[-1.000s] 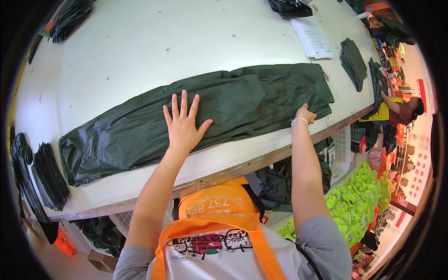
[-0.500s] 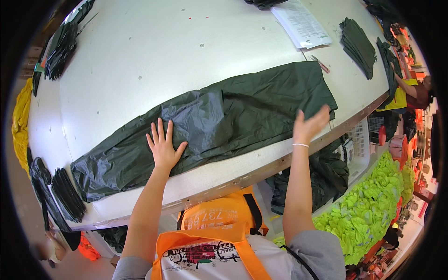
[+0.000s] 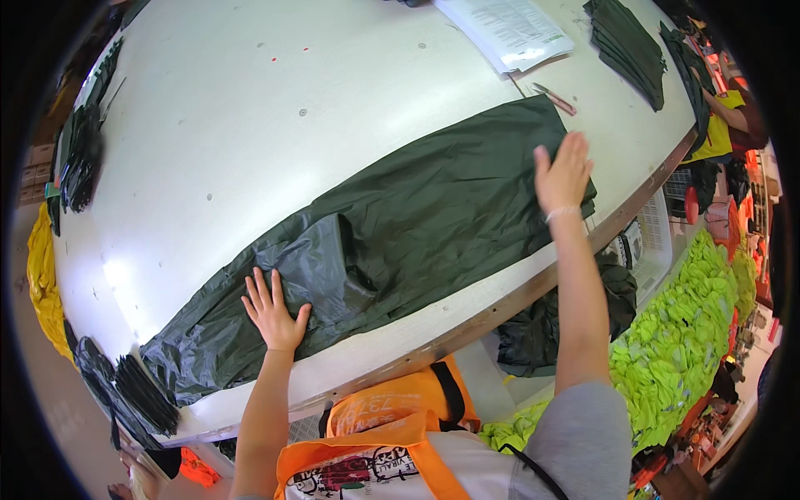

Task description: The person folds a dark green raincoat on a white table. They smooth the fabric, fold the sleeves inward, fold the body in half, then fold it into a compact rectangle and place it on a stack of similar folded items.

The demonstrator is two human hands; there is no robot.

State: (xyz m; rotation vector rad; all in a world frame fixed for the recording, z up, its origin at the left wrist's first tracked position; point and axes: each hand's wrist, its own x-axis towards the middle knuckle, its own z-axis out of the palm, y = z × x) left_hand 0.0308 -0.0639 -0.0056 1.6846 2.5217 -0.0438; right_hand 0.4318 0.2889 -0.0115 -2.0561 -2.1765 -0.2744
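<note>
A long piece of dark green, slightly shiny fabric (image 3: 433, 192) lies spread along the near side of the white table, with a greyer flap folded over near its middle. My left hand (image 3: 276, 312) rests on it left of that flap, palm down and fingers spread. At the fabric's right end is my right hand (image 3: 564, 172), a little blurred, fingers stretched out and the thumb apart. It holds nothing; whether it presses on the cloth or hovers just over it, I cannot tell.
Beyond the fabric's right end lie small red-handled snips (image 3: 556, 99), papers (image 3: 510, 33) and a stack of dark green pieces (image 3: 627, 52). Black strips (image 3: 146, 392) lie at the table's left end. Below right are bright lime garments (image 3: 679, 333). Another person's arm (image 3: 727, 111) shows at far right.
My right hand has moved up and outward over the fabric's right end. The right end now lies flatter, with fewer folds. My left hand stays spread on the cloth. The view has shifted.
</note>
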